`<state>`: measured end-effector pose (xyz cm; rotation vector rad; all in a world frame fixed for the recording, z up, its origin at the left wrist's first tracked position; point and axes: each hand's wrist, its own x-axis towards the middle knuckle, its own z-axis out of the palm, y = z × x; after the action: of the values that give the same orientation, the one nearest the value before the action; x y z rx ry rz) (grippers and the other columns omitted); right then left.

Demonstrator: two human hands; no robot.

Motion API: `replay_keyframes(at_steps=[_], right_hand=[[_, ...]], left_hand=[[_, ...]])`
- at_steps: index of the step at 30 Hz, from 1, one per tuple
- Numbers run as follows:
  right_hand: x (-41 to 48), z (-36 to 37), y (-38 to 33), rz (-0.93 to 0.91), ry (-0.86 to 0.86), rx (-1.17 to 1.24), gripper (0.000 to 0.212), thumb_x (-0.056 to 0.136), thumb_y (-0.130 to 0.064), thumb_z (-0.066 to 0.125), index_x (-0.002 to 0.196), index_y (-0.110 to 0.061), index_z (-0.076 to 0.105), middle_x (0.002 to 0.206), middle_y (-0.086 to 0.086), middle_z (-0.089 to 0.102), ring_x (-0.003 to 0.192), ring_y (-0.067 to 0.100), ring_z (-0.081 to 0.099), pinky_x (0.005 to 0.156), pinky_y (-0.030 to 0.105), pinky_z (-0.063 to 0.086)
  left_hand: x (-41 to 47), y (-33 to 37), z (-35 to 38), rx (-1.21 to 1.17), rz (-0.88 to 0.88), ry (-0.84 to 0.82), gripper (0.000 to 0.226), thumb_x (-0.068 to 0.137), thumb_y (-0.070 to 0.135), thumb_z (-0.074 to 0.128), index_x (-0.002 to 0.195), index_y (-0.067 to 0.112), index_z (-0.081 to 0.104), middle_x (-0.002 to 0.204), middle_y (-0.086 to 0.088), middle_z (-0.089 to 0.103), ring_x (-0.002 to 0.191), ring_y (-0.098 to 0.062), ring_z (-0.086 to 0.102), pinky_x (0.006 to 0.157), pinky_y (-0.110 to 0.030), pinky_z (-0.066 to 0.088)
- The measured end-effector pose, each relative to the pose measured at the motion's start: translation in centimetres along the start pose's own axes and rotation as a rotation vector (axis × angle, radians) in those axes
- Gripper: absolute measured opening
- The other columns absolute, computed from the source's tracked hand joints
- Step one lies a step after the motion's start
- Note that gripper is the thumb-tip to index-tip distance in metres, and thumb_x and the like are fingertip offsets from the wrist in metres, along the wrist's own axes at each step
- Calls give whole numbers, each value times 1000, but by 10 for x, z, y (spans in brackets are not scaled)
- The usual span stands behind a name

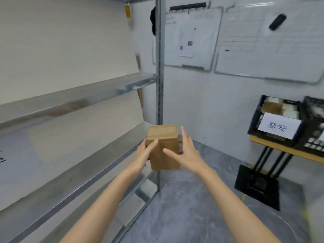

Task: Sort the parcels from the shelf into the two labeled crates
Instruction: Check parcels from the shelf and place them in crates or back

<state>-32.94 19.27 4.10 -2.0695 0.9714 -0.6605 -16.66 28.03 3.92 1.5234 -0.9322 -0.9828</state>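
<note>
**At the shelf's right end, a parcel lifted and held between two hands**

In front of the upright post point(159, 67) of the metal shelf point(78, 97), near its right end, the brown cardboard parcel point(165, 142) stands upright in the air, touching no shelf board. The left hand point(142, 153) grips its left edge, with the thumb point(152, 143) laid across the front face and the fingers curled out of sight behind. That hand seems to take most of the weight.

The right hand point(188, 153) lies against the right side with its fingers point(183, 134) spread and nearly straight and its thumb resting on the front. It looks more like a steadying press than a clasp. I cannot tell whether the small fingertips showing at the parcel's right edge belong to this hand.

Holding the parcel from both sides probably keeps the tall, narrow box from tipping. It also leaves the front face towards the person, which would help in reading any address, though no writing can be made out in this blurred view.

Far to the right, well apart from the parcel, two dark crates sit on a wooden table point(273, 146). The nearer crate point(255, 120) carries a white label point(278, 128) and already holds boxes. The second crate point(313, 104) is cut off by the frame edge. The step in hand appears to be carrying the parcel over for sorting.
</note>
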Motion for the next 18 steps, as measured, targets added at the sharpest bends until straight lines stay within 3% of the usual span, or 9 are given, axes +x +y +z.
replay_keyframes(at_steps=[2,4,8,10,13,15,18], right_hand=[[9,-35,26,73,65,-16,118,70,-82,56,155,-34,-9,148,0,28,133,20,44,112,52,35],[18,-69,53,129,129,-26,111,74,-78,57,158,-28,3,140,1,31,128,21,48,111,49,36],[36,-136,107,178,195,-35,83,80,-74,57,148,-36,28,126,-2,35,119,18,51,109,46,40],[48,-170,131,209,227,-27,84,78,-76,56,147,-37,27,127,-5,36,120,14,49,108,42,40],[64,-219,164,239,303,-33,83,82,-70,58,148,-34,26,132,-5,36,117,8,44,100,30,38],[74,-249,184,254,382,-16,81,84,-62,63,149,-30,27,134,-4,37,121,9,44,98,26,37],[84,-288,210,288,479,-6,86,83,-59,67,150,-25,27,143,-4,39,128,12,45,106,36,43]], left_hand=[[33,9,39,42,1,-50,77,73,76,48,138,38,38,136,13,40,122,-17,49,102,-38,41],[66,15,79,68,4,-103,88,72,78,51,145,32,37,145,3,38,133,-23,42,112,-47,32],[127,31,161,53,32,-226,76,64,80,53,128,38,48,136,4,38,128,-20,42,109,-40,31],[162,39,200,42,51,-271,65,71,75,53,125,39,47,125,8,34,127,-19,41,111,-41,30],[214,51,255,68,67,-333,56,85,64,51,130,32,48,127,6,35,127,-19,40,112,-44,30],[237,66,289,67,84,-404,57,84,65,51,130,33,48,126,9,40,121,-12,45,103,-37,37],[263,83,333,12,124,-531,54,77,67,54,123,40,51,120,20,53,106,8,54,87,-22,44]])
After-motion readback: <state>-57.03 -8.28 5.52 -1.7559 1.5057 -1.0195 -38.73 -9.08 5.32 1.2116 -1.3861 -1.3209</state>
